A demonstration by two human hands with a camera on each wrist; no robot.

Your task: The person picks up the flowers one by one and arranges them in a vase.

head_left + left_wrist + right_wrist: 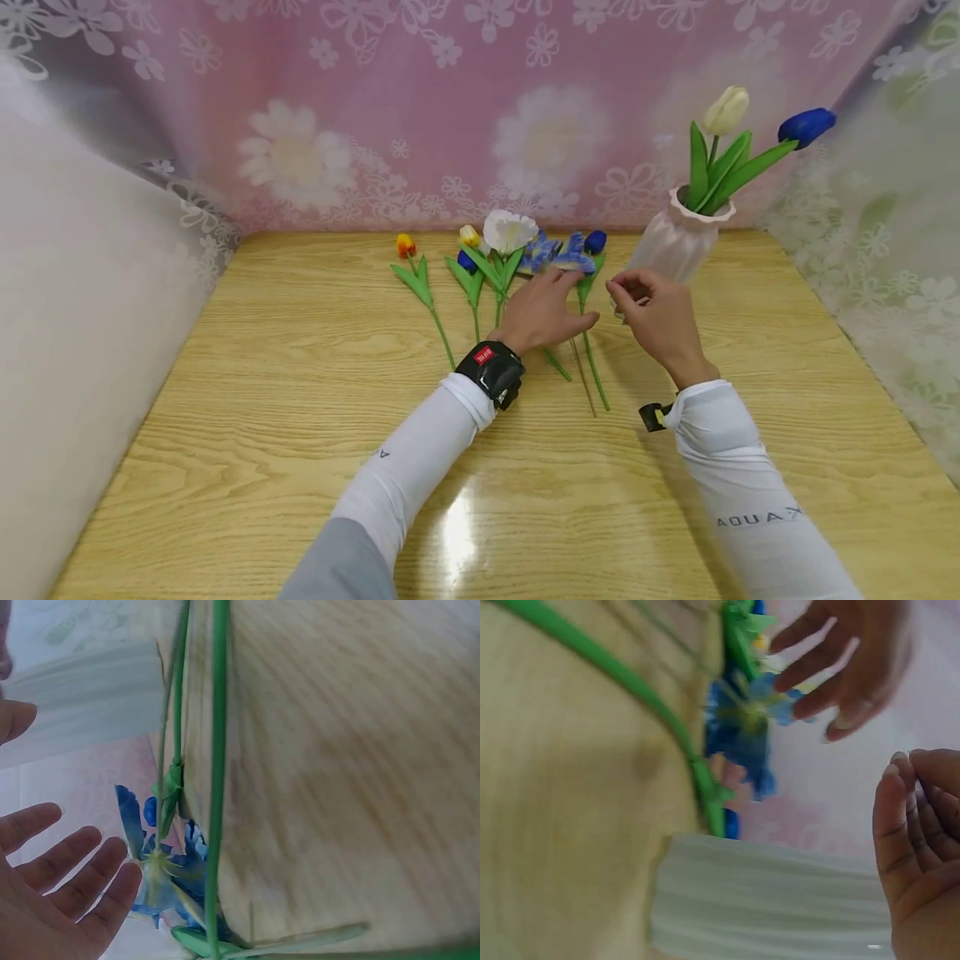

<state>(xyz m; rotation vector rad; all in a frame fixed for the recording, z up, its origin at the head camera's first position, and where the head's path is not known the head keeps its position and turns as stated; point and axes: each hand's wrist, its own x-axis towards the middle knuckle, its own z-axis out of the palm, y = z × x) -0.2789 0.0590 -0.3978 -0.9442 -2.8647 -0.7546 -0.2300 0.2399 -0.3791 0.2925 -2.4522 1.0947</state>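
My left hand (543, 312) reaches over the artificial flowers on the table, fingers spread. Its fingertips overlap a ruffled blue flower (573, 257) in the head view. In the left wrist view the palm and fingers stand beside this flower (154, 881), gripping nothing. Just in front of the pale ribbed vase (678, 237) is my right hand (660, 321), its fingers loosely bent and the thumb near the fingertips. The right wrist view shows nothing between those fingers (896, 817). A blue tulip (595, 242) lies between the hands, its green stem toward me.
A cream tulip (726, 111) and another blue tulip (807, 127) stand in the vase at the back right. An orange tulip (406, 245), a yellow tulip (468, 235) and a white flower (508, 231) lie left of my left hand. A flowered pink curtain (420, 125) hangs behind the wooden table (300, 417).
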